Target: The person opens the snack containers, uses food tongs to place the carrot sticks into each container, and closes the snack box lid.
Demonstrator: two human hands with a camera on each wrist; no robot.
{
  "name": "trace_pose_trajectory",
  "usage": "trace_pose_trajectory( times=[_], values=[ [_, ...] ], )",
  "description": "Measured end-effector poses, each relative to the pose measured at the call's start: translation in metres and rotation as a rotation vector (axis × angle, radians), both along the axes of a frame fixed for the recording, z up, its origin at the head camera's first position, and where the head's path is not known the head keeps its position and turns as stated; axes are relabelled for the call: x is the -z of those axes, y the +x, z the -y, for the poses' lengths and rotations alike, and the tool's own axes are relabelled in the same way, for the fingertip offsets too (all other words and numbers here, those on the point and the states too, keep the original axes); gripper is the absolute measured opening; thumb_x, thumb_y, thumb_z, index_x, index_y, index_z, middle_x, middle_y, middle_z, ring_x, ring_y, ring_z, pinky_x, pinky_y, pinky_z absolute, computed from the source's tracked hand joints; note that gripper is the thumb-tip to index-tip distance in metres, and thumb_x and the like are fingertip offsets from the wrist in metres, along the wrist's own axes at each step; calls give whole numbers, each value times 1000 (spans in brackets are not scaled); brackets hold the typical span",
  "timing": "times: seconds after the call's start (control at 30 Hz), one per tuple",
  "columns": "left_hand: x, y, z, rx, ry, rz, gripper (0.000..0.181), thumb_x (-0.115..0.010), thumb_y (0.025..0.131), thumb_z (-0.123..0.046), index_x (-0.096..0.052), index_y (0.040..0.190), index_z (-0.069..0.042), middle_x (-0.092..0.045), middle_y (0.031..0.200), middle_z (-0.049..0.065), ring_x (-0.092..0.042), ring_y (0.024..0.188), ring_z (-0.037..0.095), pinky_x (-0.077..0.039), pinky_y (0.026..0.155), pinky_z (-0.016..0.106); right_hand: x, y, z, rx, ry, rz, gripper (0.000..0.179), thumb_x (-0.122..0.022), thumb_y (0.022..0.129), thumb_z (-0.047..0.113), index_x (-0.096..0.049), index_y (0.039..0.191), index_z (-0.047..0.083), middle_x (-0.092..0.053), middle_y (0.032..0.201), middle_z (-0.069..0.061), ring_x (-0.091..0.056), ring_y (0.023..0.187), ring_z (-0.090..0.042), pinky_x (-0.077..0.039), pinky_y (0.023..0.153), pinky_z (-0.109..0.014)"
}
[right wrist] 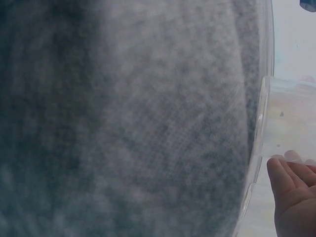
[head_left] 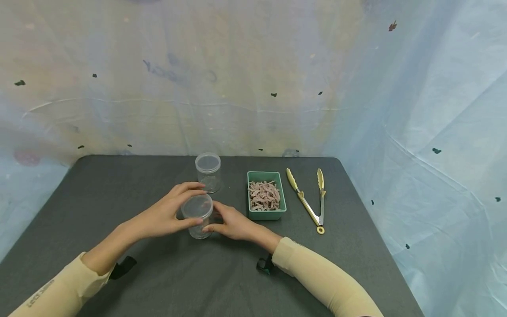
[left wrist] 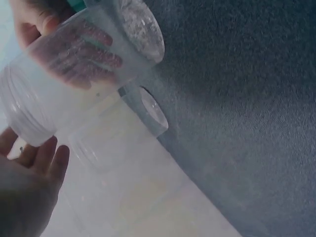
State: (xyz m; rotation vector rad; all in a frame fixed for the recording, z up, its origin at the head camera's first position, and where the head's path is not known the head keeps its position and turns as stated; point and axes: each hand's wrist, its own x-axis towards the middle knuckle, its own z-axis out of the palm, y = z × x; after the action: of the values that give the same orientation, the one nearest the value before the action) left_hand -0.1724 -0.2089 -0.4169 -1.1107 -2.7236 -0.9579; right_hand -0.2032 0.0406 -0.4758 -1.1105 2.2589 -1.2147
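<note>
Near the middle of the table a clear plastic jar (head_left: 200, 232) stands with a translucent lid (head_left: 196, 205) on top. My left hand (head_left: 171, 215) curves over the jar's top, thumb and fingers on opposite sides of the lid; in the left wrist view its fingertips are at the ribbed lid edge. From the right, my right hand (head_left: 236, 223) grips the jar's side between thumb and fingers. Through the clear wall (left wrist: 64, 111), the left wrist view shows the right hand's fingers behind the jar. No contents show in it.
Just behind stands a second clear lidded jar (head_left: 208, 178). To the right is a green rectangular container (head_left: 267, 215) holding pale pinkish-brown strips (head_left: 264, 196). Beyond it lie spread metal tongs (head_left: 308, 207) with cream tips. Plastic sheeting (head_left: 237, 79) hangs behind the dark table (head_left: 130, 185).
</note>
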Motion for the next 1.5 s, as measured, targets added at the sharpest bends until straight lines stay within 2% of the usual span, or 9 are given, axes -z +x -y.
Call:
trace_pose_trajectory(
  times=[0.13, 0.3, 0.47, 0.83, 0.97, 1.17, 1.5],
  values=[
    [-3, 1, 4, 85, 5, 47, 61, -73, 101, -27, -47, 156, -18, -32, 166, 6, -32, 150, 36, -43, 104, 65, 1, 0, 0, 2, 1, -1, 76, -72, 100, 25, -30, 162, 9, -49, 157, -10, -52, 140, -17, -44, 111, -27],
    [-5, 2, 5, 114, 13, 88, 57, -70, 103, -20, -49, 156, -18, -33, 166, 4, -32, 151, 34, -43, 105, 63, 1, 0, 0, -1, 1, 2, 76, -71, 101, 25, -29, 162, 10, -49, 156, -10, -52, 140, -17, -44, 111, -28],
    [-5, 4, 4, 99, 19, 79, 58, -72, 100, -17, -50, 154, -17, -35, 165, 4, -32, 149, 33, -43, 105, 63, 2, 0, 0, -5, 1, -2, 77, -72, 101, 25, -28, 162, 9, -49, 156, -11, -53, 140, -17, -45, 111, -28],
    [-3, 4, 2, 39, 18, 0, 58, -80, 95, -21, -57, 148, -16, -44, 156, 4, -40, 140, 29, -45, 102, 59, 4, 0, 0, -9, -16, -6, 77, -73, 100, 24, -30, 162, 8, -49, 156, -11, -52, 140, -17, -44, 111, -26],
    [0, 2, 2, 24, 17, -40, 59, -82, 93, -21, -58, 146, -15, -46, 153, 3, -41, 138, 28, -47, 100, 56, 3, 1, 0, -10, -19, -18, 77, -72, 100, 22, -30, 162, 7, -49, 156, -13, -52, 140, -17, -45, 110, -27],
    [0, 1, 0, -2, 29, -104, 60, -87, 88, -20, -61, 143, -14, -49, 147, 3, -43, 133, 28, -48, 96, 52, 3, 0, 1, -3, -21, 11, 76, -73, 99, 20, -31, 161, 9, -47, 157, -11, -52, 140, -19, -45, 111, -29],
    [-2, 0, 1, -42, 71, -100, 58, -87, 88, -21, -62, 141, -16, -49, 146, 5, -43, 131, 29, -46, 96, 55, 2, 0, 1, -2, -15, 7, 74, -72, 100, 21, -32, 160, 8, -49, 156, -11, -52, 140, -18, -46, 110, -29]
  ],
)
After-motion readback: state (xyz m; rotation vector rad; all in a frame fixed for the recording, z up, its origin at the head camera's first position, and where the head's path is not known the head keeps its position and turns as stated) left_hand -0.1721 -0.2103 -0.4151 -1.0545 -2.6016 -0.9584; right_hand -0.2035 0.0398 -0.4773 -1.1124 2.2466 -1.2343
